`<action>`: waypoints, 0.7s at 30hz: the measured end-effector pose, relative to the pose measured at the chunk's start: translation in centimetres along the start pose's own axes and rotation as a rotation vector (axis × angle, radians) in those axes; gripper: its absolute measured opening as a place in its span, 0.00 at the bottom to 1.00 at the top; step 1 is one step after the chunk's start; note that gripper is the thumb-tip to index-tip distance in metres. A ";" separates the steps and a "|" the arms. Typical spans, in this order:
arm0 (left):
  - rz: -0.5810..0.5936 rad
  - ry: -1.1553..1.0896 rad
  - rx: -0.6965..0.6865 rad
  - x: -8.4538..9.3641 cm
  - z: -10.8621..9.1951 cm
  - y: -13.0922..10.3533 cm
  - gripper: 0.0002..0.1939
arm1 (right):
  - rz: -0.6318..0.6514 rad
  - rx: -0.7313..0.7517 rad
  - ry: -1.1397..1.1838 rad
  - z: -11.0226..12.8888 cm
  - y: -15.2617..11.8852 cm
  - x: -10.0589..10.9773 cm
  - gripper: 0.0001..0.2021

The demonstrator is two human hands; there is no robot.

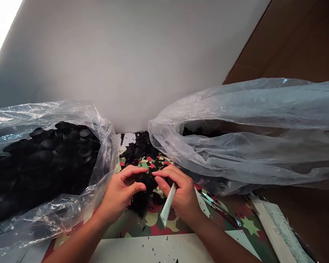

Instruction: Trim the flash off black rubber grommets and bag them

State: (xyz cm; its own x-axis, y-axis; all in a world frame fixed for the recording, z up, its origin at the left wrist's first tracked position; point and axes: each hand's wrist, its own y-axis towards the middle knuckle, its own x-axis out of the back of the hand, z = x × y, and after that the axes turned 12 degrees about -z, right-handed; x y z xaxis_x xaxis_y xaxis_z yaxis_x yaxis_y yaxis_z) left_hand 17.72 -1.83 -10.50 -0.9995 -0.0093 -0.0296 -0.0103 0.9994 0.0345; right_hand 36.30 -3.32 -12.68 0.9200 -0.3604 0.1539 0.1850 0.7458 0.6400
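The patterned table [137, 231] is carrying plenty: a white sheet [126, 250] is lying along the near side, crumbs [152, 250] are dotting it, black scraps [141, 149] are sitting heaped towards the wall [120, 65], and a metal tool [223, 210] is resting right of centre!

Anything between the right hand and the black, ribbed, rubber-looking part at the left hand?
Nothing visible: the right hand has its fingers close beside the black, ribbed, rubber-looking part; the slim whitish stick it holds slants toward the camera.

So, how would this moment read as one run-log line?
left hand: holds black ribbed part | right hand: grips pale stick | left side: clear bag, black parts inside | beyond hands: black scraps
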 end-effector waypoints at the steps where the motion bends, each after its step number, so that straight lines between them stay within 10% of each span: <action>1: -0.011 0.057 -0.034 0.0 0.0 -0.1 0.12 | 0.003 0.031 -0.004 0.2 -0.1 0.0 0.06; 21: -0.147 0.305 -0.198 -0.8 -0.4 -0.6 0.04 | -0.017 0.470 -0.391 0.9 -0.5 -0.7 0.11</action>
State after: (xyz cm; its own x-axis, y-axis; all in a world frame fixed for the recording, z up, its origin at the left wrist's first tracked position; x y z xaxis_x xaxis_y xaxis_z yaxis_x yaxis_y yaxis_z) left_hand 18.49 -2.42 -10.15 -0.9493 -0.1920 0.2488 -0.1299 0.9607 0.2454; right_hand 35.24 -3.98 -12.43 0.7069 -0.6157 0.3482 -0.0554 0.4426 0.8950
